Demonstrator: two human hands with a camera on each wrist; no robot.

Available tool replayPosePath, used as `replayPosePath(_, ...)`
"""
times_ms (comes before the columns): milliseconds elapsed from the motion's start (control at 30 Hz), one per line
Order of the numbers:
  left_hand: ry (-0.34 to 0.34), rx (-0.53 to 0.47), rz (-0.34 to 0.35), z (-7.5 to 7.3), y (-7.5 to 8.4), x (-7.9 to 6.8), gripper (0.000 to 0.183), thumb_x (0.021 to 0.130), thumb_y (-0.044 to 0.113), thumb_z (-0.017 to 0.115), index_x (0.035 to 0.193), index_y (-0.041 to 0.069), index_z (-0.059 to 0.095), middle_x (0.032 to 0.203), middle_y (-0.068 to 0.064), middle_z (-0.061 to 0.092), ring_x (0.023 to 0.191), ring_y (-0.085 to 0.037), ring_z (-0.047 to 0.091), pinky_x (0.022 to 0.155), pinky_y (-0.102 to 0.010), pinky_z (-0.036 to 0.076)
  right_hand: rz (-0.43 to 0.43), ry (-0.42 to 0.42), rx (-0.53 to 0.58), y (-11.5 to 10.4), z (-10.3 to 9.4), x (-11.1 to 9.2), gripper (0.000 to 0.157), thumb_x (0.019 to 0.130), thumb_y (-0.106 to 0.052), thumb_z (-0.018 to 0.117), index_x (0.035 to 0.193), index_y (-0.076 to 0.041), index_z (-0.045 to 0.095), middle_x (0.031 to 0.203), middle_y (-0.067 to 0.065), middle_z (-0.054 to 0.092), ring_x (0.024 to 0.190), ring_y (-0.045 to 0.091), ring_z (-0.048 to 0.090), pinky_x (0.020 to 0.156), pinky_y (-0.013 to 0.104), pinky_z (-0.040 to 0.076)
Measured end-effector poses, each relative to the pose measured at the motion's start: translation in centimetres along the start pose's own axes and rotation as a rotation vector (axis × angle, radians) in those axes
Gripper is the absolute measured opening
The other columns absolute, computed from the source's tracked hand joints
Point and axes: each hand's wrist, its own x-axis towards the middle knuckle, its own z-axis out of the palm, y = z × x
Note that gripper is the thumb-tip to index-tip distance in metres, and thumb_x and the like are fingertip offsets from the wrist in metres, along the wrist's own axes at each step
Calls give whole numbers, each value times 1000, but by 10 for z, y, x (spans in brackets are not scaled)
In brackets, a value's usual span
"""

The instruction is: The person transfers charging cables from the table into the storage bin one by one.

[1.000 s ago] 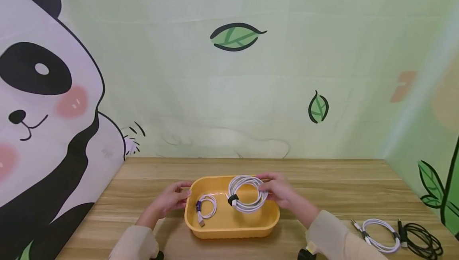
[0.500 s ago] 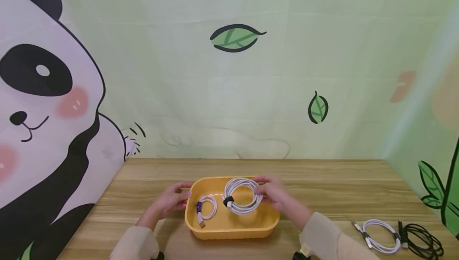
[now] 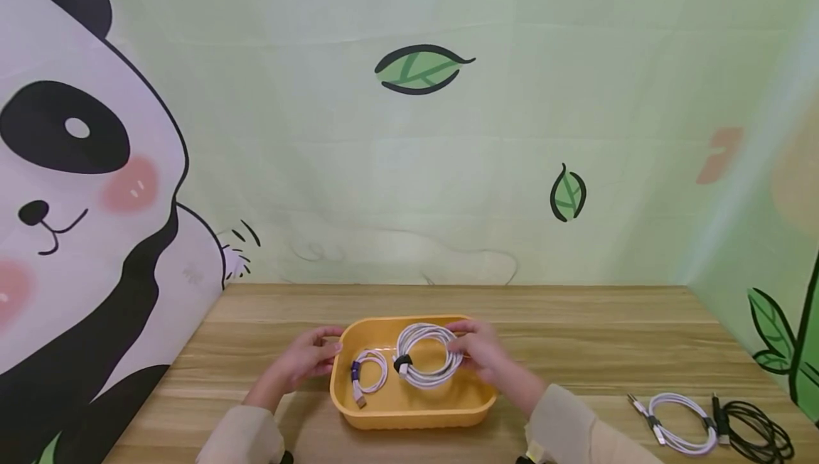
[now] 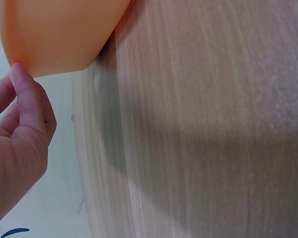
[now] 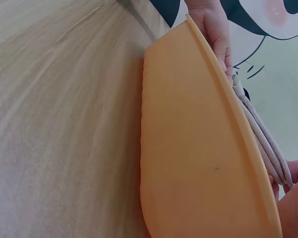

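A yellow plastic basket stands on the wooden table in the head view. My left hand pinches its left rim between thumb and fingers, as the left wrist view also shows of the basket wall. In my right hand is a thick coil of white cable, gripped by its right side over the basket and bound with a black strap. The right wrist view has that coil right at the basket's rim. Inside, at the left, lies a smaller white USB cable with a dark blue tie.
At the table's right lie a coiled white cable with black ties and a coiled black cable beside it. Behind the wooden table hangs a pale green backdrop printed with a panda and leaves.
My right hand has moved left and slightly down with the thick white cable coil, bringing it further over the basket's middle. My left hand has stayed on the rim.
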Motion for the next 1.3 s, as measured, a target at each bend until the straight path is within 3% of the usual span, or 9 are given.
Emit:
replayPosePath(633,-21,-9,14,-1,0,-1,40,90,13,49,127,-1,39,91,-7,46,74,-12,50,63,-22,48,-19,34,32,15,11,7,34,73,14,52,107,10,51,72,6,54,53,12,49,45,22,43)
replayPosePath(1300,-12,-6,10,0,-1,1,40,90,14,48,126,-1,40,92,-7,46,73,-12,50,63,-22,48,3,52,4,23,19,15,35,72,15,51,107,10,51,78,9,53,52,12,48,44,21,42)
